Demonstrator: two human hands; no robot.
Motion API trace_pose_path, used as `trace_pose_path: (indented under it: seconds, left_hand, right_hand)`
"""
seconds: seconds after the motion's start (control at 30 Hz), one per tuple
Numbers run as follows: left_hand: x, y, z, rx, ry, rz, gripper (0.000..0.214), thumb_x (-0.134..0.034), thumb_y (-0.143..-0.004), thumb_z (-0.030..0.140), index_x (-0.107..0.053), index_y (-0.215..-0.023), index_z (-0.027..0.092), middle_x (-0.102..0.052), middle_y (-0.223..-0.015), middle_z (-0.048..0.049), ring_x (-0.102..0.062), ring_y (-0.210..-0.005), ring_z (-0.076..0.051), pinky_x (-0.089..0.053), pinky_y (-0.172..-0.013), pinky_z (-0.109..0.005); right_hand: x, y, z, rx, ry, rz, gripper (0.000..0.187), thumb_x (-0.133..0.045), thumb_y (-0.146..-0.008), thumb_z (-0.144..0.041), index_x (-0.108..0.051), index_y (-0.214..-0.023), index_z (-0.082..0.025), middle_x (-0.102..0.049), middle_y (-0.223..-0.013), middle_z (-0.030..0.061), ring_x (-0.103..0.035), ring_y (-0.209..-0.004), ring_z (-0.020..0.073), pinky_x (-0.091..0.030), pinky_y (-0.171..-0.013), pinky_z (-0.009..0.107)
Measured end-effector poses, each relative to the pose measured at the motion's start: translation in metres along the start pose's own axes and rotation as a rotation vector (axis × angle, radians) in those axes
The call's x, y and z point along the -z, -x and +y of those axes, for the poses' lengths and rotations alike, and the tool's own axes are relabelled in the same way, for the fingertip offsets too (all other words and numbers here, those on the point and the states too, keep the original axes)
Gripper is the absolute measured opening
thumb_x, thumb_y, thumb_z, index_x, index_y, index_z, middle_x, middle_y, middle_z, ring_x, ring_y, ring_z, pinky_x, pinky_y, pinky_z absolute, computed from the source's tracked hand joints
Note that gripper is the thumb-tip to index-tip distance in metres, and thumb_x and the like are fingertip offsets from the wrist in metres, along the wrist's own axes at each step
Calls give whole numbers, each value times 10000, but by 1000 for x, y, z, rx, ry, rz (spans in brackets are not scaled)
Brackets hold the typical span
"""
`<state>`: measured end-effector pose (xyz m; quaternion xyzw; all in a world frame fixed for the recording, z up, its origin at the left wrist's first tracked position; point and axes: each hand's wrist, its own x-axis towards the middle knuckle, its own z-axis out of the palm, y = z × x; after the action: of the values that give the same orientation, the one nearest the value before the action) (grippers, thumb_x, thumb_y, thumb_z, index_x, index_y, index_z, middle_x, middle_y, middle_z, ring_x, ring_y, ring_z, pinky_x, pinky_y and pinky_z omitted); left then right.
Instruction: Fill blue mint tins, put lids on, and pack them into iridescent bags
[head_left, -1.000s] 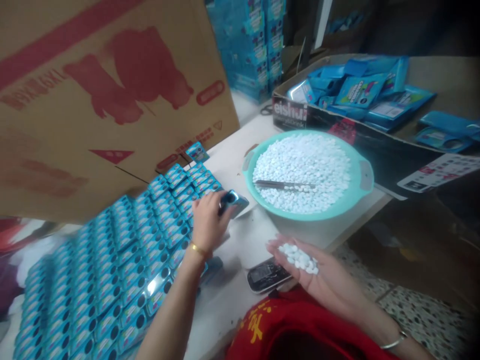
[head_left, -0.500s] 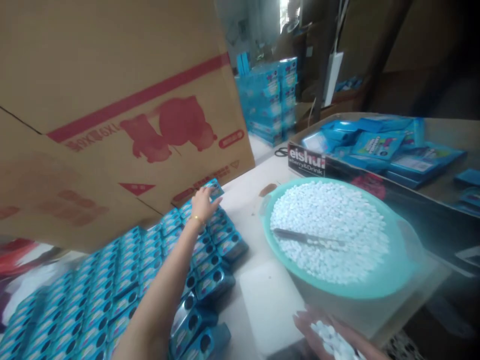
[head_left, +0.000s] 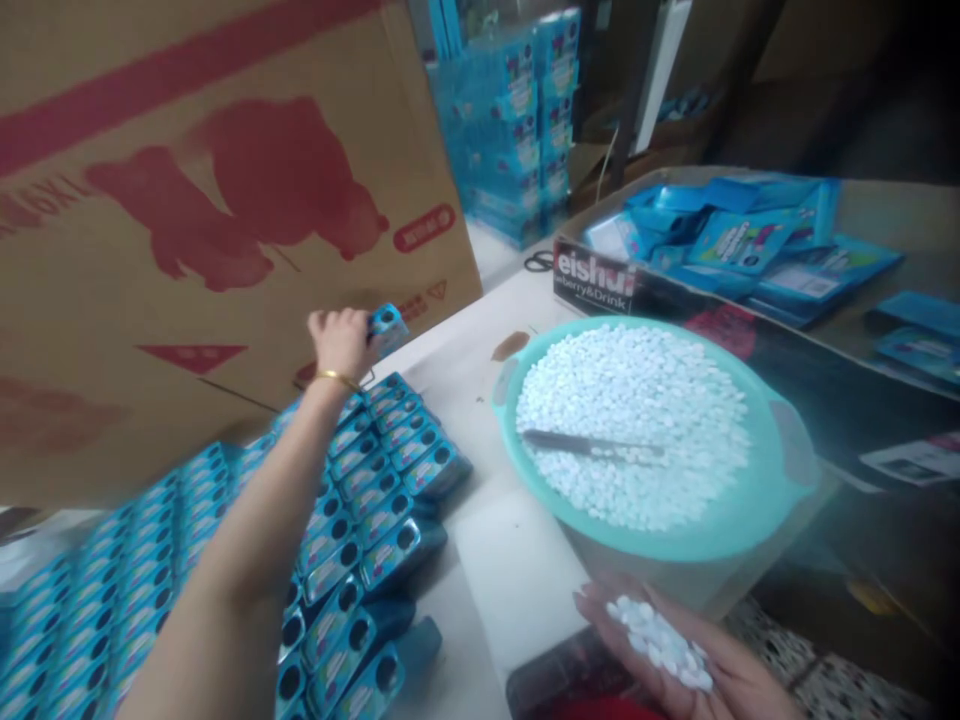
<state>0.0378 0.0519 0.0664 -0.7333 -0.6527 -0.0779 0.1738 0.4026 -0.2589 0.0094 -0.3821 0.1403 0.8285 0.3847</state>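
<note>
At the far end of the rows, my left hand (head_left: pixel 342 342) has its fingers closed around a small blue box (head_left: pixel 388 328) with a dark round hole in its top. It is raised above the rows of similar blue boxes (head_left: pixel 358 470), close to the big carton. My right hand (head_left: pixel 637 655) lies palm up at the lower right, cupping a small heap of white tablets (head_left: pixel 664 645). Beyond it, a turquoise basin (head_left: pixel 772 500) is filled with the same sort of tablets, and a dark knife-like tool (head_left: pixel 570 440) rests on them.
A large brown carton (head_left: pixel 285 60) with red print stands along the left. An open carton (head_left: pixel 637 290) at the right holds blue packets (head_left: pixel 750 240). Blue boxes are stacked (head_left: pixel 517 130) at the back, near black scissors (head_left: pixel 540 262). A white board (head_left: pixel 517 580) lies before the basin.
My left hand has lifted the blue box off the far end of the rows, up and leftward. My right hand still cups the tablets and shows more fully. The camera view has shifted.
</note>
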Motion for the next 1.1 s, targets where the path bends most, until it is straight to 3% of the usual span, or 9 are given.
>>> trace_pose_path:
  seconds: [0.07, 0.13, 0.2, 0.27, 0.4, 0.57, 0.73, 0.93, 1.1]
  left_hand:
    - [48, 35, 20, -19, 104, 137, 332, -555, -813, 468, -609, -982, 187, -627, -952, -97, -524, -991, -277, -222, -1036, -506]
    - [94, 80, 46, -82, 201, 162, 360, -559, -812, 526, -612, -948, 197, -624, -868, -56, -534, -898, -232, -268, -1018, -483]
    - [128, 129, 74, -190, 236, 40, 349, -554, -840, 498, -596, -1005, 194, -632, -906, -39, -539, -873, -199, -265, -1038, -468]
    - [144, 175, 102, -303, 287, -82, 291, -549, -860, 431, -585, -1022, 192, -637, -890, -31, -552, -860, -189, -249, -1051, -467]
    - [133, 235, 145, -377, 390, -221, 236, -536, -871, 391, -585, -1009, 206, -645, -882, -34, -568, -859, -198, -244, -1048, -489]
    - [112, 259, 161, -363, 415, -244, 284, -550, -872, 439, -597, -1033, 209, -652, -883, -40, -580, -869, -208, -259, -1049, -508]
    - [129, 272, 152, -292, 518, -179, 473, -624, -816, 492, -582, -1172, 184, -637, -1130, -109, -577, -1044, -250, -390, -979, -443]
    - [162, 299, 127, 32, 599, 70, 218, -622, -852, 322, -656, -1014, 180, -680, -897, -25, -629, -818, -139, -482, -803, -269]
    - [165, 321, 111, 207, 522, 158, 201, -655, -826, 311, -683, -969, 173, -694, -882, -10, -626, -774, -120, -486, -789, -252]
  right_hand:
    - [-1, 3, 3, 38, -38, 37, 272, -779, -712, -214, -730, -938, -70, -709, -1077, 177, -633, -1100, 281, -521, -972, 324]
    - [-1, 8, 6, 69, -58, 55, 223, -749, -738, -167, -724, -931, -58, -713, -1055, 185, -639, -1089, 283, -525, -965, 334]
    - [3, 13, 8, 90, -77, 43, 216, -718, -760, -145, -713, -954, -50, -705, -1071, 196, -629, -1104, 290, -522, -968, 353]
    - [8, 19, 10, 107, -85, 25, 225, -681, -790, -139, -697, -994, -47, -693, -1102, 201, -616, -1125, 288, -515, -978, 363]
    - [23, 34, 17, 128, -64, 1, 218, -592, -853, -122, -671, -1039, -43, -685, -1121, 200, -614, -1131, 266, -506, -992, 352]
    - [40, 48, 28, 158, -49, -41, 209, -551, -870, -99, -657, -1033, -22, -690, -1099, 210, -606, -1137, 273, -510, -990, 347]
    - [50, 56, 31, 183, -52, -45, 227, -486, -904, -103, -637, -1061, -40, -695, -1094, 193, -603, -1144, 260, -528, -968, 339]
    - [59, 56, 35, 228, -89, -5, 245, -469, -906, -95, -614, -1103, -77, -691, -1112, 171, -592, -1165, 247, -536, -958, 367]
    - [63, 55, 40, 244, -82, 4, 253, -489, -896, -95, -600, -1123, -82, -682, -1133, 165, -591, -1168, 251, -538, -956, 372]
